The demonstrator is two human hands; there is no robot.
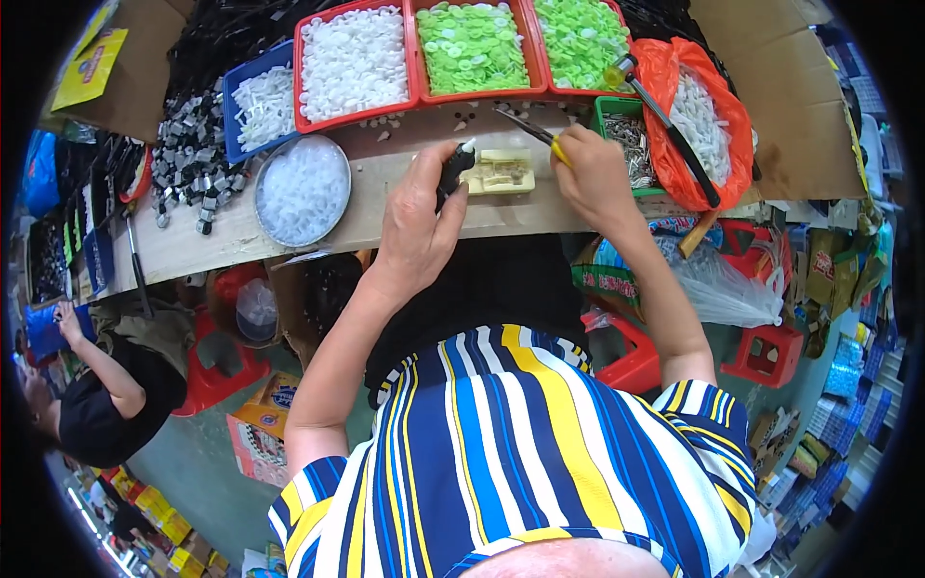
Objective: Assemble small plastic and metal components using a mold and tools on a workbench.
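Observation:
My left hand [416,214] is closed around a small black plastic part [453,174] with a white tip. My right hand [595,178] grips a pointed metal tool with a yellow handle [560,150]; its dark tip reaches left over the table, and its exact kind is not clear. Between my hands a cream-coloured block [507,171] with cut-out recesses lies on the table [385,183]. The tool's tip is apart from the block and from the black part.
Red trays hold white pieces [354,63] and green discs [472,46]. Left are a blue tray [231,114], a round dish [303,190] and black-and-silver parts [193,144]. Right are a green tray [631,144], a red bag [742,154] and a hammer [674,135]. Another person [116,385] sits left.

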